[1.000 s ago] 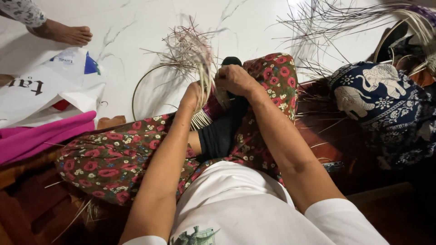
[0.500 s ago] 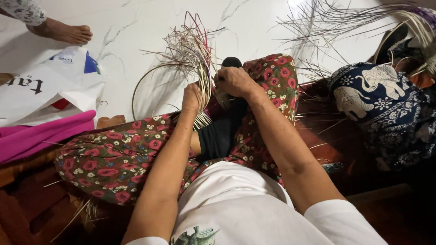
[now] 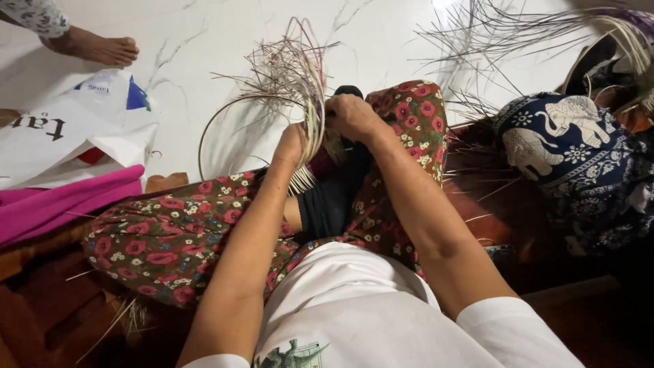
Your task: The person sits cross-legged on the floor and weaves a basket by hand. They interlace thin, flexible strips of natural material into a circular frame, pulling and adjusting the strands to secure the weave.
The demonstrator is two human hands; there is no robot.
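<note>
A bundle of thin pale reed strands (image 3: 289, 71), some tinted purple and green, fans upward over the white marble floor. My left hand (image 3: 291, 144) grips the bundle at its lower end, where the cut ends stick out below the fist. My right hand (image 3: 351, 116) is closed on the same strands just to the right, over my raised knee. A thin round hoop (image 3: 204, 133) curves from the bundle down to the left. My legs in red-flowered fabric (image 3: 170, 238) lie under both arms.
Another person's bare foot (image 3: 102, 48) rests at the top left. A white plastic bag (image 3: 61, 136) and pink cloth (image 3: 68, 201) lie at left. A person's blue elephant-print clothing (image 3: 572, 150) and more loose strands (image 3: 490, 34) fill the right. Dark wooden flooring lies below.
The reed bundle has swung upright and slightly to the right, its tips rising. Both hands stay closed on its base in nearly the same place.
</note>
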